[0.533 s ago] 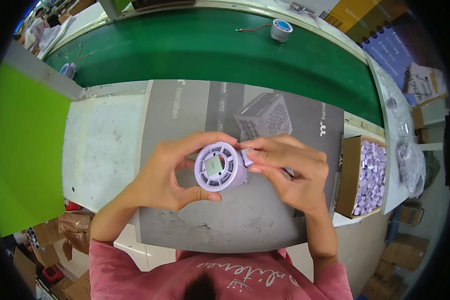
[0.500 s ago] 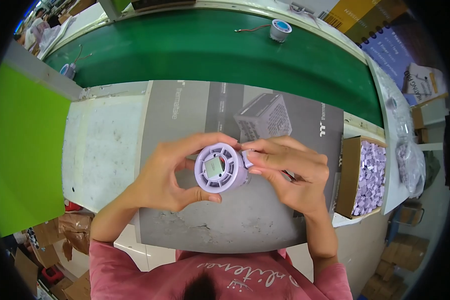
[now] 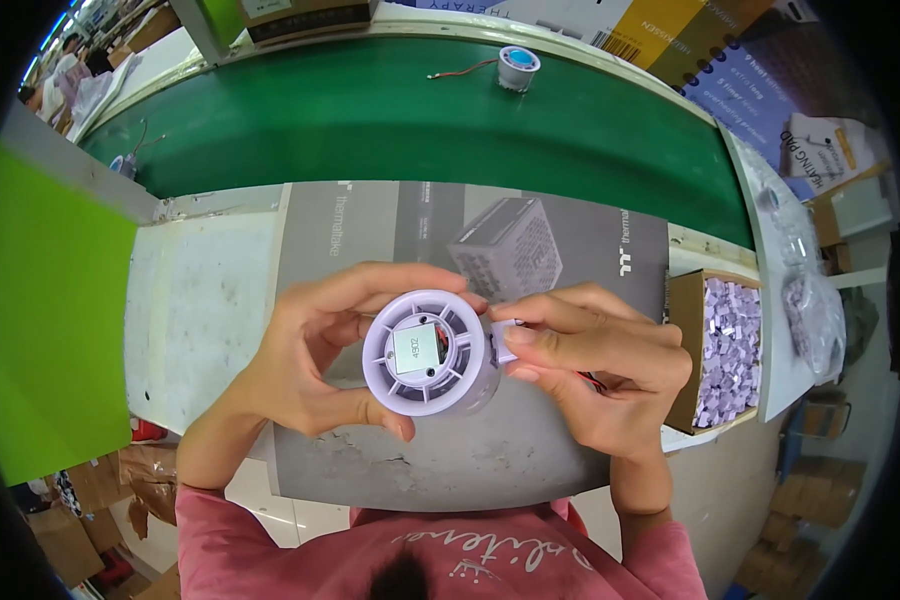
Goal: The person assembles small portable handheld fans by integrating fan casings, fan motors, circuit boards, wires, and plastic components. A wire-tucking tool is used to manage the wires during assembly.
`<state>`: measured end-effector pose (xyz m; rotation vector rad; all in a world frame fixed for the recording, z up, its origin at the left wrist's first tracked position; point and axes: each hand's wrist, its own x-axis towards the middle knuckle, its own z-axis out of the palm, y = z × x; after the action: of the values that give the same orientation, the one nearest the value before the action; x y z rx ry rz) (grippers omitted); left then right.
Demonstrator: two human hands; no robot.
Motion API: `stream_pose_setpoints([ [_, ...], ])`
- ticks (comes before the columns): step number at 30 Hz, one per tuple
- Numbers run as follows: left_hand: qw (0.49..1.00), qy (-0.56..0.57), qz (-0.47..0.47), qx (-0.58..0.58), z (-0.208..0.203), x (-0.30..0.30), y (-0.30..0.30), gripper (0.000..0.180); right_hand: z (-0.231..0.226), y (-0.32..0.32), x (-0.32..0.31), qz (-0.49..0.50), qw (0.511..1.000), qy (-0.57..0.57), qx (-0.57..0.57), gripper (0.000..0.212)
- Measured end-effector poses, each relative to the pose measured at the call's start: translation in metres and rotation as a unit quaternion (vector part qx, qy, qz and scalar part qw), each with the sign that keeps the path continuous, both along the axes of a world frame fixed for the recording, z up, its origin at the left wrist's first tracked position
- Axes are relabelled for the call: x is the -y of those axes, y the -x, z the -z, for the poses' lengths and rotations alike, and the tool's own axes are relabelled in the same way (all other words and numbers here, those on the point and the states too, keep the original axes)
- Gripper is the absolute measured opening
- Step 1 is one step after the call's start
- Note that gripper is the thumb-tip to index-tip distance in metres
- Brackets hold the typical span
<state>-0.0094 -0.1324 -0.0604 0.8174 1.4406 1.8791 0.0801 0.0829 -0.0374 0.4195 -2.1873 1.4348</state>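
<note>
My left hand (image 3: 315, 350) is wrapped round a lavender round plastic housing (image 3: 477, 385), thumb below and fingers above. Its ribbed, open end tilts up toward me, with a pale square label (image 3: 416, 348) in the middle. On the housing's right side, my right hand (image 3: 620, 375) pinches a small lavender plastic piece (image 3: 504, 342) between thumb and fingers, against or very close to the wall; the exact contact is hidden. Red and black wires (image 3: 592, 380) show at the right palm.
A cardboard box (image 3: 686, 350) of small lavender pieces stands at the right. Beneath my hands lies a grey printed board (image 3: 370, 465). Beyond it, a green conveyor belt (image 3: 310, 110) carries a similar wired unit (image 3: 518, 70) and another (image 3: 123, 165) at far left.
The housing has come a little closer to the view and slightly left, with both hands still on it. The units on the belt appear farther left; the view has also shifted.
</note>
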Motion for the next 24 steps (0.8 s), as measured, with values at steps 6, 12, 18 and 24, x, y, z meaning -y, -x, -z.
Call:
stream_pose_setpoints([
  [6,0.999,-0.032,0.006,-0.004,0.011,-0.005,0.000,0.094,0.003,-0.005,0.003,0.029,0.998,-0.046,-0.021,0.027],
  [12,0.993,0.010,0.001,-0.114,0.001,-0.003,0.010,0.094,0.025,0.000,0.006,0.040,0.998,-0.015,-0.041,0.026],
  [18,0.995,0.082,-0.018,-0.055,0.010,0.002,0.013,0.089,0.086,0.010,0.025,-0.003,0.936,0.334,0.115,0.019],
  [24,0.983,0.156,-0.086,-0.043,0.049,0.020,0.010,0.069,0.126,0.022,0.043,0.064,0.962,0.194,0.183,0.021],
])
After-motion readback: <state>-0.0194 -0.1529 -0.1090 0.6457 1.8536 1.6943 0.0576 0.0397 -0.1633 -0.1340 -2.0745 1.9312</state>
